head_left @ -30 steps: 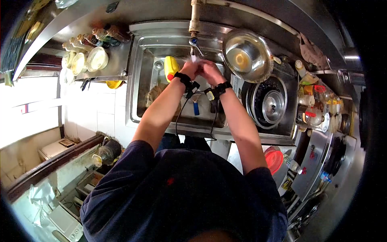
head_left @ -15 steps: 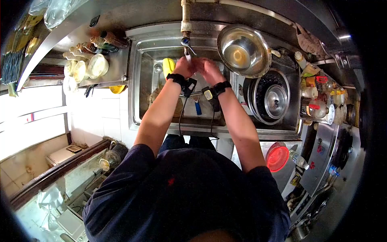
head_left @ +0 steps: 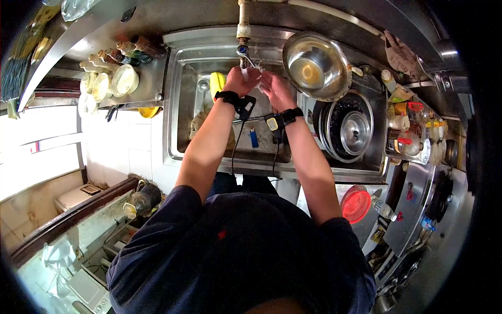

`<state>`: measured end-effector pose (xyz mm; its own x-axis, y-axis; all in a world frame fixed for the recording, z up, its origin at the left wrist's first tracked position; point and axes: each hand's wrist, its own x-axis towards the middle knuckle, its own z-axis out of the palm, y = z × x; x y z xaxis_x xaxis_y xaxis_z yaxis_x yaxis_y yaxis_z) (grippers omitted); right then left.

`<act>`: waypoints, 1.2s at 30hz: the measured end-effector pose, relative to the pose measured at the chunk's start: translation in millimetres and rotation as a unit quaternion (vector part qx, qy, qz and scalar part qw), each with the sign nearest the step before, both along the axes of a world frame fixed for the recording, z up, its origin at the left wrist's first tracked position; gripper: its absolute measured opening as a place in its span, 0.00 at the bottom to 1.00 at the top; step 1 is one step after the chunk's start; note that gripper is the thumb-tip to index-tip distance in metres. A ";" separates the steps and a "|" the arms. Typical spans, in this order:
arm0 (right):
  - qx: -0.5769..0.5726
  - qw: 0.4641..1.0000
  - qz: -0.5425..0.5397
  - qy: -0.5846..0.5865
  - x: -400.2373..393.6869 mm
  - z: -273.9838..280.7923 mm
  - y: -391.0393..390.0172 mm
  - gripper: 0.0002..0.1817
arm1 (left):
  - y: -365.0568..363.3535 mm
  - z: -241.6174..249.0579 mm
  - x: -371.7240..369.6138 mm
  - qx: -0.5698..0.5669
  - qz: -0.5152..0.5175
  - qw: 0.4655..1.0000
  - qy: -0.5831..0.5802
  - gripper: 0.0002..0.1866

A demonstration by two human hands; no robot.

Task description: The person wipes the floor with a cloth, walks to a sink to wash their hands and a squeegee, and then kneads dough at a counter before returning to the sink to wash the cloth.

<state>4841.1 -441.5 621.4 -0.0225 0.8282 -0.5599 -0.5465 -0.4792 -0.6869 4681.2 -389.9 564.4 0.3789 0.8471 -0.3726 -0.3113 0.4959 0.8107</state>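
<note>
Under the running tap [head_left: 242,51] of a steel sink [head_left: 180,104], my left hand [head_left: 242,83] lies open, palm up, with water falling on it. My right hand [head_left: 277,89] is close beside it, fingers stretched and wet, holding nothing. Black straps with small devices and cables circle both wrists. Left of my hands is a bright yellow item [head_left: 217,83] whose kind I cannot make out. Lower in the basin lie a blue-handled tool [head_left: 254,137] and a brownish cloth [head_left: 198,123], partly behind my forearm.
A large metal bowl [head_left: 317,65] stands at the sink's right, above stacked pans [head_left: 337,152] in the second basin. Bottles [head_left: 137,51] and white tubs [head_left: 124,81] line the left counter. More bottles [head_left: 409,142] crowd the right side. A red lid [head_left: 356,203] lies lower right.
My hands have moved apart slightly, from close together under the stream to side by side with open fingers. Water now splashes between them. The view has shifted a little.
</note>
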 end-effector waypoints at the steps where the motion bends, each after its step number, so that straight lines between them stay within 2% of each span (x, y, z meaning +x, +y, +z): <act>1: 0.129 0.989 0.069 -0.017 -4.2 -15.4 3.7 0.18 | -0.1 -0.2 -2.4 0.281 -0.131 0.903 0.297 0.20; 2: 0.255 0.956 0.138 -0.033 -9.0 -20.1 4.1 0.18 | -1.9 5.4 -2.6 0.280 -0.130 0.903 0.298 0.20; 3: 0.174 0.970 0.064 0.158 -12.9 -24.6 2.5 0.19 | -1.6 11.7 -1.9 0.044 -0.010 0.999 0.004 0.17; 4: 0.176 0.969 0.068 0.160 -17.3 -29.3 11.1 0.19 | -0.1 17.1 -2.5 -0.195 0.113 0.929 -0.292 0.13; 5: 0.132 0.976 0.110 0.137 -23.9 -40.3 22.9 0.17 | 0.8 -1.6 -7.3 0.071 0.004 0.996 -0.057 0.10; 6: 0.086 0.978 0.152 0.114 -32.1 -51.9 29.3 0.17 | 2.9 -19.5 -14.2 0.072 0.010 0.996 -0.054 0.10; 8: 0.112 0.974 0.138 0.141 -44.3 -64.6 31.0 0.17 | -0.3 -9.8 -21.7 -0.116 0.099 0.983 -0.101 0.19; 9: 0.079 0.975 0.141 0.152 -47.6 -56.0 30.4 0.17 | -13.0 29.9 -22.8 -0.221 0.144 0.955 -0.134 0.17; 11: 0.048 0.974 0.148 0.163 -55.1 -36.8 26.7 0.17 | -18.5 28.8 -28.1 -0.242 0.168 0.944 -0.149 0.16; 12: 0.033 0.978 0.115 0.173 -58.3 -27.7 21.2 0.17 | -20.9 27.0 -30.1 -0.264 0.187 0.932 -0.163 0.15; 13: 0.018 0.980 0.082 0.182 -61.1 -25.0 19.2 0.16 | -23.0 23.4 -33.4 -0.257 0.184 0.941 -0.121 0.19; 14: 0.018 0.980 0.085 0.182 -64.4 -31.1 23.5 0.16 | -23.4 20.0 -37.0 -0.257 0.187 0.940 -0.122 0.19; 16: -0.081 0.984 0.023 0.157 -68.7 -38.5 32.4 0.16 | -28.0 11.8 -41.5 -0.233 0.173 0.947 -0.139 0.18; 18: -0.113 0.985 0.005 0.130 -66.9 -40.2 36.3 0.14 | -27.9 2.8 -38.0 -0.244 0.210 0.937 -0.138 0.18; 19: -0.145 0.984 -0.016 0.104 -66.4 -38.6 37.2 0.12 | -33.9 22.1 -35.0 -0.251 0.215 0.940 -0.086 0.16; 20: -0.145 0.984 -0.015 0.103 -65.9 -32.7 37.1 0.12 | -35.7 27.8 -34.9 -0.256 0.219 0.941 -0.034 0.15; 22: -0.064 0.996 0.031 0.049 -63.1 -25.7 32.0 0.11 | -37.4 24.2 -37.4 -0.260 0.212 0.942 -0.032 0.15; 25: -0.087 0.991 0.006 0.103 -65.4 -31.1 34.0 0.11 | -37.7 6.4 -43.4 -0.258 0.203 0.944 -0.047 0.15; 28: -0.085 0.994 0.007 0.074 -69.2 -26.6 32.0 0.10 | -39.6 -6.4 -47.4 -0.256 0.197 0.945 -0.050 0.15; 30: -0.073 0.993 -0.006 0.094 -69.1 -69.3 41.0 0.11 | -43.7 -8.3 -49.6 -0.255 0.194 0.946 -0.047 0.15; 32: -0.061 0.992 -0.018 0.113 -66.8 -67.0 39.7 0.12 | -49.8 -8.0 -49.4 -0.240 0.201 0.948 -0.059 0.15; 34: -0.109 0.984 -0.009 0.140 -60.7 -58.7 36.6 0.16 | -51.6 -7.6 -52.2 -0.252 0.207 0.944 -0.053 0.16; 36: -0.084 0.982 0.034 0.168 -53.2 -92.7 48.3 0.20 | -54.8 -1.3 -52.8 -0.264 0.213 0.940 -0.047 0.16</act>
<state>4787.8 -393.2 528.8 -0.2815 0.7155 -0.6394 -0.6909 -0.6135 -0.3824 4628.4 -444.8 563.0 0.0998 0.6351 -0.7659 -0.6300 0.6362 0.4455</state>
